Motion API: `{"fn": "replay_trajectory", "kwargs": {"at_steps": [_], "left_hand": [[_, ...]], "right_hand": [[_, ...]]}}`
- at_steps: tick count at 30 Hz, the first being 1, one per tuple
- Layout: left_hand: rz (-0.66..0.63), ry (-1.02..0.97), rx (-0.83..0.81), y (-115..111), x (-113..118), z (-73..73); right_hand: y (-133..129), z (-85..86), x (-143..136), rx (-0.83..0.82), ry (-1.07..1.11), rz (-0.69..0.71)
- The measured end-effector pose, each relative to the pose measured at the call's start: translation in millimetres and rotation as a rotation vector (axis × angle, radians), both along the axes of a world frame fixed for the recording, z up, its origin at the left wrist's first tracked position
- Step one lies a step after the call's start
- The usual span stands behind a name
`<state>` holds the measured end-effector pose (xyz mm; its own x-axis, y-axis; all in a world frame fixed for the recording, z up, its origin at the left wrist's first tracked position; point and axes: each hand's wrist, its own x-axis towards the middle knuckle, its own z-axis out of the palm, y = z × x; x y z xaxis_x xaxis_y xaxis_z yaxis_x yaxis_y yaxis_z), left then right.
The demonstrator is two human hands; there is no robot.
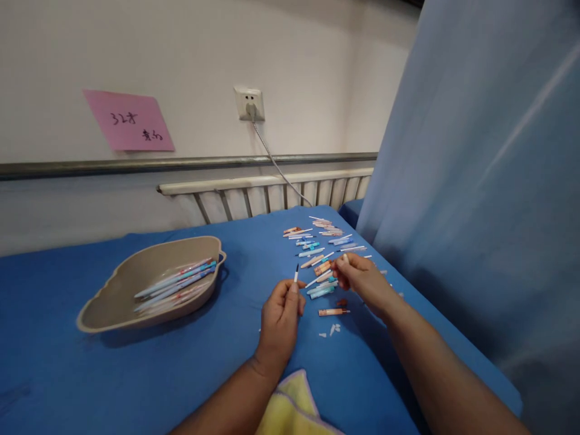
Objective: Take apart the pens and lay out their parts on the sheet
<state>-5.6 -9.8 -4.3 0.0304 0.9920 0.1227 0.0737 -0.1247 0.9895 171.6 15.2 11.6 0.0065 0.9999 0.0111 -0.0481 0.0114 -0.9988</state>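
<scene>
Holding white refill [296,277]: one; the left hand's [278,317] fingers gripped it, dark tip up, above the surface [254,260].
Right hand [362,279]: its fingers were bent; whether they gripped anything, I could not tell.
Basin [120,278]: one, with several seemingly finished pens [176,281], overlapped beyond counting.
Loose barrels [332,312] and refills: many, uncountable, apparently the unfinished larger share.
White bits [332,330]: about four.
Yellow cloth [290,414], pink note [129,121]: one each.

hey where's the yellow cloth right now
In the head view, the yellow cloth lies at the bottom edge of the picture on the blue-covered surface, just right of the left forearm.
</scene>
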Motion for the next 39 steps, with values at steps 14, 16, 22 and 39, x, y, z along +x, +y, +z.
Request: {"fn": "replay_trajectory", "kwargs": {"at_steps": [14,16,22,39], "left_hand": [[0.173,-0.051,-0.057,0,-70,-6.0],[0.179,-0.029,-0.052,1,-77,-10.5],[0.101,0.443,0.066,25,-85,-15.7],[-0.145,1.17,0.166,35,-81,-14.9]], "right_hand": [[-22,-26.0,-45,0.339,-0.73,0.31],[-23,-26.4,-48,0.343,-0.796,0.328],[-15,-10.2,-24,0.268,-0.58,-0.029],[-4,-3.7,-9,0.169,-0.028,-0.267]]}}
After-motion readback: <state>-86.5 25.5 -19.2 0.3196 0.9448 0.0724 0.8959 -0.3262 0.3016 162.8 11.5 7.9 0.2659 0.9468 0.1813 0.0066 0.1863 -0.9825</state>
